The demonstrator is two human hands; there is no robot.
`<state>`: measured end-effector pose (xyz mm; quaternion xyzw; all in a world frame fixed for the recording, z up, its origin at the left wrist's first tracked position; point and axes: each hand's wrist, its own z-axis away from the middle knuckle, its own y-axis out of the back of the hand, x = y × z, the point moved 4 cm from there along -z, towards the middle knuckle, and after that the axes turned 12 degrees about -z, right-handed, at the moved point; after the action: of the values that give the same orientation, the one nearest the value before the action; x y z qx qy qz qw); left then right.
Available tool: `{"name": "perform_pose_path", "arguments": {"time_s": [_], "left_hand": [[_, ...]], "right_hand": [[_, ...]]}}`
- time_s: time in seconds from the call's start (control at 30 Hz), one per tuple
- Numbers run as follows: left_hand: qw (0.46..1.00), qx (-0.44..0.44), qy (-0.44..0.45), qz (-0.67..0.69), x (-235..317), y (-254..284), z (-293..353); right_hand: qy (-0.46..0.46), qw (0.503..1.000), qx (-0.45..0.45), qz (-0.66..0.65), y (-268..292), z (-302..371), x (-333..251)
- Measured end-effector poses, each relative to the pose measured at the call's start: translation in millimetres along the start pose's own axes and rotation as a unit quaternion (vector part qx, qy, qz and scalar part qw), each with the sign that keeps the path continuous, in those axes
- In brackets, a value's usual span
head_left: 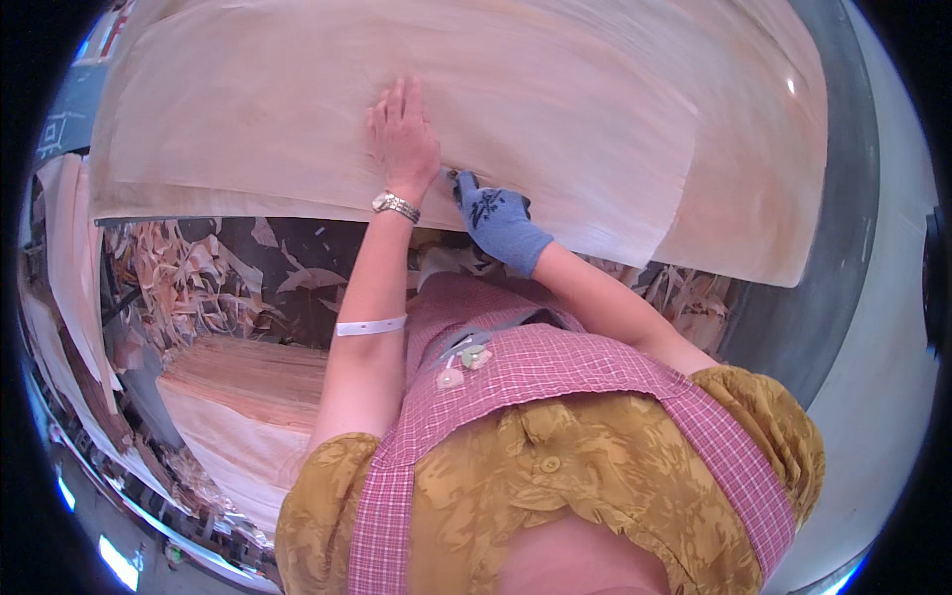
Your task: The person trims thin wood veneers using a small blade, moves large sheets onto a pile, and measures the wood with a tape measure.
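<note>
A wide, thin sheet of pale wood veneer (297,129) lies across the work surface in front of me. My left hand (405,144), bare and with a metal watch at the wrist, rests flat on it with fingers stretched out. Close beside that wrist is my right hand (496,220), in a blue knitted glove with a dark print. Its fingers are closed around a small metal-tipped tool (451,175), mostly covered by the glove, whose tip meets the veneer near its front edge. The tool's exact kind cannot be made out.
Veneer scraps (183,263) lie in a heap below the table's near edge on the left. Nearer me stands a stack of veneer sheets (248,382). More long sheets (74,248) hang at the far left. A dark grey edge (843,198) curves along the right.
</note>
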<state>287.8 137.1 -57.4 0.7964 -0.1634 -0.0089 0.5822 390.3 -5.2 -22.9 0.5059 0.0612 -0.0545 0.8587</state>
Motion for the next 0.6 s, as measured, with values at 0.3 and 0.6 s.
{"name": "perform_pose_path", "arguments": {"time_s": [0.3,0.6], "left_hand": [[0.999,0.039,-0.006,-0.028,12.1,-12.1,13.1],[0.996,0.034,-0.011,-0.082,13.2,-18.4,18.2]], "right_hand": [[0.112,0.994,-0.005,-0.011,-7.7,117.5,184.4],[0.135,0.972,-0.041,0.185,63.1,197.2,433.9]]}}
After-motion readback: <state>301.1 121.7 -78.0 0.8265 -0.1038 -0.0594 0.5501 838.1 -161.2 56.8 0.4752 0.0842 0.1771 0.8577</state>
